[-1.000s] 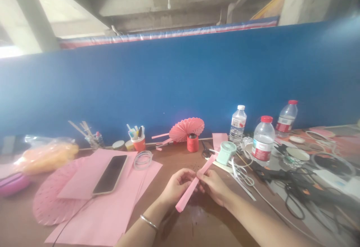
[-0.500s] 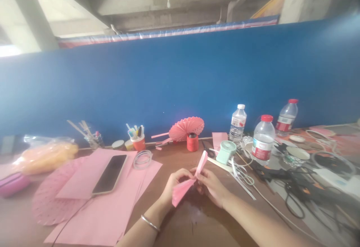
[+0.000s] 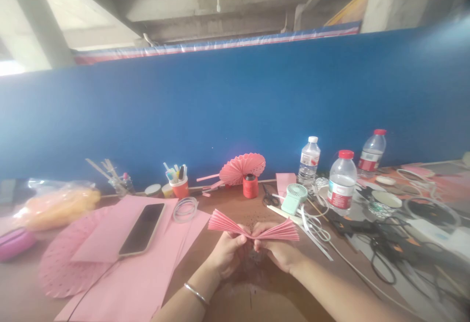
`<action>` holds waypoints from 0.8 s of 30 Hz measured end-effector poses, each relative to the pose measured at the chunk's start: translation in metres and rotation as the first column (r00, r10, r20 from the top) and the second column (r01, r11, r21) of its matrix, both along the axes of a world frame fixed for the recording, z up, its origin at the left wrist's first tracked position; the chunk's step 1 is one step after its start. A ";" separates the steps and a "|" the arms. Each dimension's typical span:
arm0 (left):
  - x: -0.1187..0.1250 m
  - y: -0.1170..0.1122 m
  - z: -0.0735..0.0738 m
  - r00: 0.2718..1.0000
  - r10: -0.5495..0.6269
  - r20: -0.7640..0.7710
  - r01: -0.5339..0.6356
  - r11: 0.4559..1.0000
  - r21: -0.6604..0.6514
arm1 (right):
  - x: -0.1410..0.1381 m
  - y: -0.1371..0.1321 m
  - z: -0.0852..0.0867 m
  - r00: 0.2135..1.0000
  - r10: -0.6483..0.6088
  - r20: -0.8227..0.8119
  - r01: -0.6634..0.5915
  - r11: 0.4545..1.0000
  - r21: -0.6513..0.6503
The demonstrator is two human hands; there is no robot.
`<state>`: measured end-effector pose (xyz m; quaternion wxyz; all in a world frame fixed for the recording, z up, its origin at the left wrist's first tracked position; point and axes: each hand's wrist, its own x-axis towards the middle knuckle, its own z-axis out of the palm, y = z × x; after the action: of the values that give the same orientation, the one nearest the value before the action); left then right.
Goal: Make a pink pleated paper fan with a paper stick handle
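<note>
A pleated pink paper strip point(image 3: 253, 227) is spread out like a bow tie, its two halves fanned to the left and right. My left hand point(image 3: 226, 255) pinches it just left of its middle. My right hand point(image 3: 276, 251) pinches it just right of the middle. Both hands are closed on the paper above the brown table point(image 3: 257, 292). A silver bangle sits on my left wrist.
Pink paper sheets point(image 3: 147, 268) with a black phone point(image 3: 142, 228) lie to the left. At the back stand a finished pink fan point(image 3: 242, 168), a red thread spool point(image 3: 250, 185) and a pen cup point(image 3: 179, 181). Right: small green fan point(image 3: 293, 197), water bottles point(image 3: 340, 181), tangled cables point(image 3: 396, 248).
The folded pink strip, a closed straight bar a second ago, has been bent at its middle and its two ends fanned out to either side.
</note>
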<state>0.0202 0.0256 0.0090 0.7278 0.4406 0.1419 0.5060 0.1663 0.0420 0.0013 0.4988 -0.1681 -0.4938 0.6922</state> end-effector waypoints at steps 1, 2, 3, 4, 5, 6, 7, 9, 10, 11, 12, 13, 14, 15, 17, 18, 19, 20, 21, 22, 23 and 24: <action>0.000 -0.001 0.001 1.000 -0.001 0.006 0.001 1.000 0.006 | 0.001 0.000 0.001 1.000 0.002 0.016 -0.002 1.000 0.023; 0.000 -0.001 0.002 1.000 -0.005 0.010 0.005 1.000 0.011 | 0.002 0.000 0.001 0.999 0.009 0.036 -0.010 0.999 0.043; 0.000 -0.001 0.003 1.000 -0.016 0.011 0.016 1.000 0.017 | 0.003 0.000 0.001 0.998 0.017 0.056 -0.021 0.998 0.059; 0.001 -0.002 0.004 0.999 -0.031 0.010 0.031 0.999 0.020 | 0.003 0.001 0.000 0.997 0.027 0.073 -0.032 0.997 0.070; 0.001 -0.002 0.004 0.999 -0.047 0.009 0.047 0.999 0.021 | 0.004 0.001 -0.001 0.996 0.035 0.085 -0.042 0.996 0.079; 0.001 -0.002 0.005 0.998 -0.060 0.012 0.060 0.998 0.021 | 0.005 0.002 -0.003 0.995 0.043 0.094 -0.051 0.995 0.088; 0.002 -0.002 0.005 0.998 -0.066 0.018 0.065 0.998 0.018 | 0.005 0.004 -0.004 0.994 0.048 0.100 -0.058 0.993 0.100; 0.003 -0.003 0.006 0.998 -0.053 0.037 0.052 0.999 0.010 | 0.006 0.007 -0.008 0.993 0.055 0.107 -0.068 0.989 0.130; 0.003 -0.004 0.007 0.998 -0.040 0.047 0.040 0.999 0.006 | 0.006 0.008 -0.009 0.993 0.058 0.107 -0.073 0.987 0.142; 0.003 -0.004 0.007 0.998 -0.030 0.053 0.030 1.000 0.002 | 0.007 0.010 -0.010 0.993 0.062 0.105 -0.077 0.986 0.148; 0.004 -0.005 0.008 0.998 -0.022 0.056 0.023 1.000 -0.001 | 0.007 0.011 -0.011 0.993 0.066 0.102 -0.081 0.985 0.150; 0.004 -0.005 0.008 0.998 -0.017 0.062 0.017 1.000 -0.004 | 0.007 0.012 -0.012 0.993 0.068 0.098 -0.082 0.986 0.148; 0.005 -0.006 0.008 0.998 -0.012 0.069 0.012 1.000 -0.009 | 0.007 0.012 -0.013 0.994 0.065 0.091 -0.078 0.986 0.146; 0.005 -0.006 0.008 0.997 -0.005 0.079 0.006 1.000 -0.014 | 0.006 0.013 -0.013 0.995 0.059 0.083 -0.070 0.987 0.142; 0.006 -0.005 0.007 0.996 0.004 0.091 -0.003 1.000 -0.019 | 0.006 0.012 -0.014 0.997 0.044 0.065 -0.052 0.989 0.137; 0.006 -0.005 0.007 0.996 0.002 0.090 0.000 1.000 -0.017 | 0.005 0.011 -0.013 0.998 0.039 0.054 -0.046 0.990 0.131; 0.006 -0.005 0.006 0.997 -0.004 0.082 0.005 1.000 -0.013 | 0.005 0.010 -0.013 0.998 0.041 0.045 -0.046 0.991 0.122; 0.005 -0.004 0.006 0.997 -0.013 0.071 0.014 1.000 -0.009 | 0.005 0.009 -0.013 0.998 0.050 0.039 -0.054 0.993 0.107; 0.005 -0.004 0.005 0.998 -0.021 0.060 0.022 1.000 -0.008 | 0.006 0.008 -0.012 0.997 0.063 0.037 -0.066 0.994 0.089; 0.004 -0.003 0.005 0.998 -0.026 0.052 0.026 1.000 -0.011 | 0.006 0.006 -0.011 0.997 0.074 0.038 -0.077 0.994 0.071; 0.004 -0.003 0.004 0.999 -0.028 0.045 0.028 0.999 -0.020 | 0.007 0.005 -0.010 0.995 0.089 0.043 -0.092 0.994 0.053; 0.003 -0.003 0.003 0.999 -0.029 0.037 0.030 0.999 -0.031 | 0.007 0.003 -0.009 0.993 0.103 0.052 -0.105 0.994 0.033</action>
<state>0.0234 0.0227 0.0124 0.7446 0.4219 0.1299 0.5007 0.1733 0.0452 -0.0075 0.4526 -0.1505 -0.5266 0.7037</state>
